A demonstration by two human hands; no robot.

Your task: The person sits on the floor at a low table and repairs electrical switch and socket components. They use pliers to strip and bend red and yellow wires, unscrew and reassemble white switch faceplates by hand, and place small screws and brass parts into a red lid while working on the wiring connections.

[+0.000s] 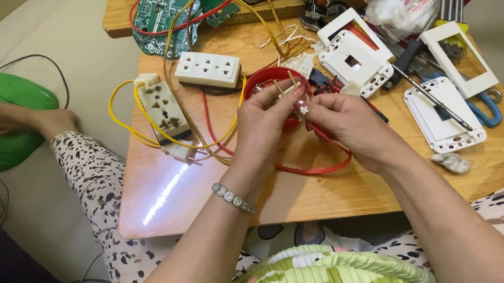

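Centre of frame, above a wooden table (340, 195): left hand (263, 126) and right hand (345, 121), fingers of both pinched shut on a small white part (304, 110) with thin wires, which seems to be a connector, though it is too small to tell; a red wire (316, 168) loops beneath them. Upper centre: white socket strip (208, 69); left of centre: cream socket (164, 108) on yellow wires (130, 129); top: green circuit board (163, 15). Right side: white switch plates (440, 110), a screwdriver (431, 95), blue-handled pliers (484, 110).
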